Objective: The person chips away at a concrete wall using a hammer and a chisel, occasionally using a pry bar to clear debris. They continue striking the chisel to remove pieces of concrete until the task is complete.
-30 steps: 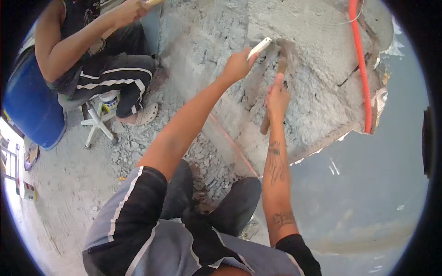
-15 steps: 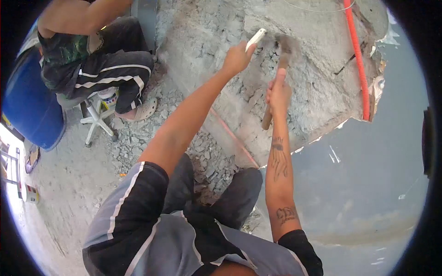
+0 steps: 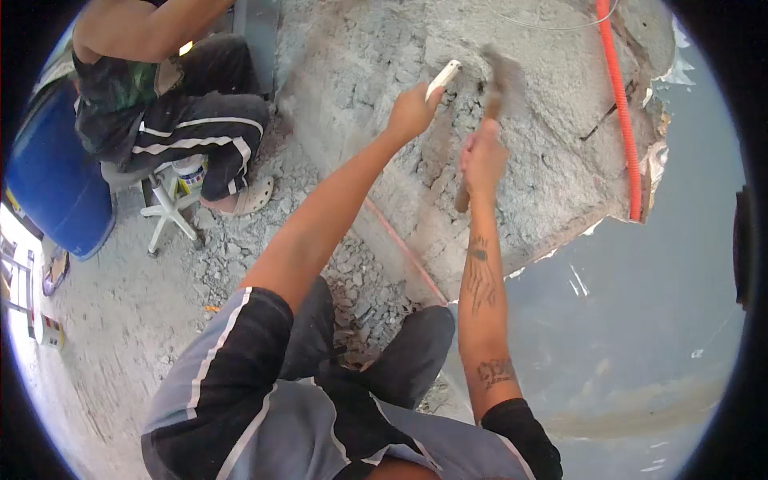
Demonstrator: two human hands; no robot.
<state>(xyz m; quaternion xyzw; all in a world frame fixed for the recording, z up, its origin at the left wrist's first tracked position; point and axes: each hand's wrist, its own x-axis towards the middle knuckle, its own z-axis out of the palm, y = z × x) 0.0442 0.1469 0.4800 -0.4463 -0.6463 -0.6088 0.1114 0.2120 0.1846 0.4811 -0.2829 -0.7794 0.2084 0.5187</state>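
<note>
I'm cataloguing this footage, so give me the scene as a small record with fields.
Left hand: grips a pale bar-shaped tool
Right hand: grips a wooden-handled hammer, head motion-blurred
Surface in front: rough, chipped concrete
Upper right: orange corrugated conduit along the concrete
Ground: broken rubble by the person's legs
Left side: co-worker seated on a stool with a white base, blue barrel beside

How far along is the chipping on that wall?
Looks done: a broad patch of wall chipped rough, rubble lying below. In hand: left hand holds a pale tool, right hand a hammer, head blurred over the patch. Probably left: clearing the rubble. The smooth grey surface past the ragged edge looks in place; can't tell if it comes off too.
</note>
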